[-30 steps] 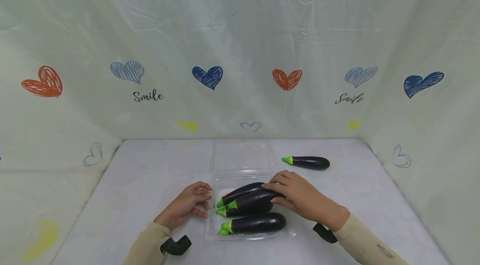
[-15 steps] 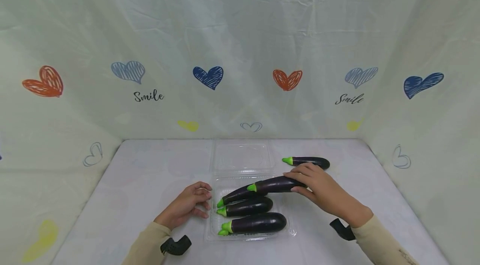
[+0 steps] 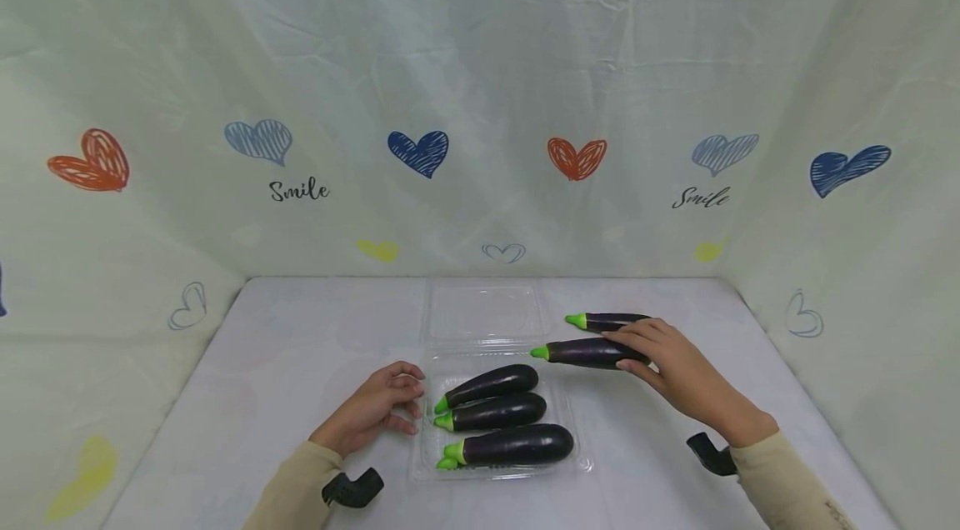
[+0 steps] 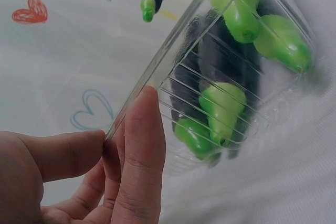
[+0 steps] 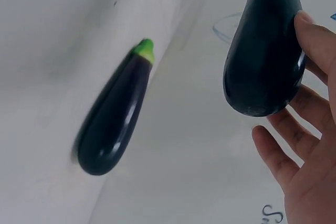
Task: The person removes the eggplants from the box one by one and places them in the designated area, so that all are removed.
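My right hand [image 3: 678,363] grips an eggplant [image 3: 585,353] by its thick end, its green stem pointing left; it is held above the table, right of a clear plastic container [image 3: 567,405]. In the right wrist view another eggplant [image 5: 116,114] lies apart from the held one. My left hand [image 3: 378,407] pinches the container's left rim [image 4: 137,85] between thumb and fingers. Inside the container lie eggplants, among them a back one [image 3: 491,384], a middle one [image 3: 498,412] and a front one [image 3: 517,445]. A further green stem [image 3: 447,463] shows beneath the front eggplant.
The container's clear lid [image 3: 483,313] lies folded back behind it. That other eggplant sits on the white table [image 3: 315,322] at the back right, partly hidden by my right hand in the head view. A heart-printed curtain [image 3: 495,97] closes off the back and sides.
My right hand has lifted the eggplant from over those in the container and carried it right and back, clear of the container. The left hand has stayed at the rim.
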`<state>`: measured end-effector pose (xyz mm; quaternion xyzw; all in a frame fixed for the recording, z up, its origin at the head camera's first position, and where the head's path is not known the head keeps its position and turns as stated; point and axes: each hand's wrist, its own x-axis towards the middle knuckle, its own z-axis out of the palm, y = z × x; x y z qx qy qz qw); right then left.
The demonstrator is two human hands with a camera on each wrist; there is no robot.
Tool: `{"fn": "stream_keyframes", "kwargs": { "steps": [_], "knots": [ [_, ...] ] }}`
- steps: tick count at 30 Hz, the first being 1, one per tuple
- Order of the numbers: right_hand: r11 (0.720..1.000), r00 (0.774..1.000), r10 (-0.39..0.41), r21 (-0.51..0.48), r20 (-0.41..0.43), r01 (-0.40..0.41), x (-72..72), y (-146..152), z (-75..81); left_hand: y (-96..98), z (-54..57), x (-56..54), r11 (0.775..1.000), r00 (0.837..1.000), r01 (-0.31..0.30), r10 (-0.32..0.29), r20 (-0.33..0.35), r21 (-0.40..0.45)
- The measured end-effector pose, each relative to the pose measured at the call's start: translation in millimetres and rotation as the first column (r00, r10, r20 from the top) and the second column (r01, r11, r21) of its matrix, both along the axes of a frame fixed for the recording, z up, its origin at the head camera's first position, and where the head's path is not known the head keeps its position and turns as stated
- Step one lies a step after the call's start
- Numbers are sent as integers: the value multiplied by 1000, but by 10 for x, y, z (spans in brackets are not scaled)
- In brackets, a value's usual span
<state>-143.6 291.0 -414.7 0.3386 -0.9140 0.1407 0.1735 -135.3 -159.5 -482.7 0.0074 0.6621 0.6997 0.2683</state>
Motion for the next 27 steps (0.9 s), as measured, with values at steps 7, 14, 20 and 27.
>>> {"fn": "stream_keyframes", "kwargs": {
  "steps": [7, 14, 20, 27],
  "knots": [
    [998, 998, -57, -7, 18, 57, -20, 178, -75, -1, -11, -3, 1000, 1000, 2, -2, -1, 10],
    [996, 996, -83, -22, 25, 83, -46, 338, -124, -1, -14, 9, 1000, 1000, -1, 1, 2, 13],
    [991, 988, -130, -23, 86, 133, -61, 460, -179, -8, -14, 11, 1000, 1000, 5, -5, 5, 20],
    [985, 978, -167, -10, 124, 169, -89, 564, -264, -11, -23, 13, 1000, 1000, 5, -5, 6, 26]
  ]
}}
